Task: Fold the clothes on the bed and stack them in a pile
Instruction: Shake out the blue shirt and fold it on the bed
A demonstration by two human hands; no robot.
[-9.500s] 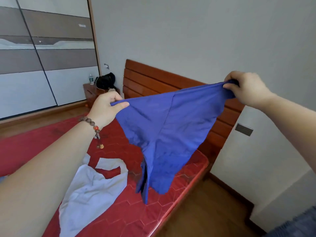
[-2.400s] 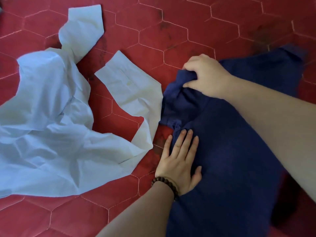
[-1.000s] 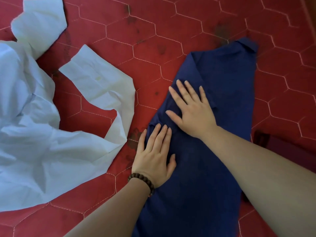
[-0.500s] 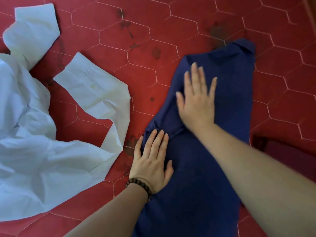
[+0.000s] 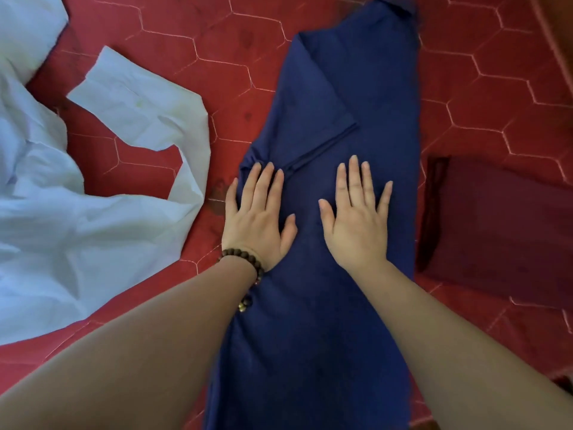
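Note:
A dark blue shirt [image 5: 366, 88] lies as a long narrow strip down the red bed [image 5: 242, 57], its sleeve folded in over the body. My left hand [image 5: 259, 217], with a bead bracelet on the wrist, presses flat on the shirt's left edge just below the sleeve hem. My right hand [image 5: 356, 221] lies flat with spread fingers on the middle of the shirt. A pale blue shirt [image 5: 93, 187] lies crumpled and unfolded to the left.
A folded dark red garment [image 5: 496, 225] lies flat on the bed just right of the blue shirt. The bed's wooden edge shows at the top right corner [image 5: 558, 32].
My right hand has slid down the blue shirt from the sleeve area to beside my left hand. The folded sleeve now lies uncovered and flat. My left hand stays in place.

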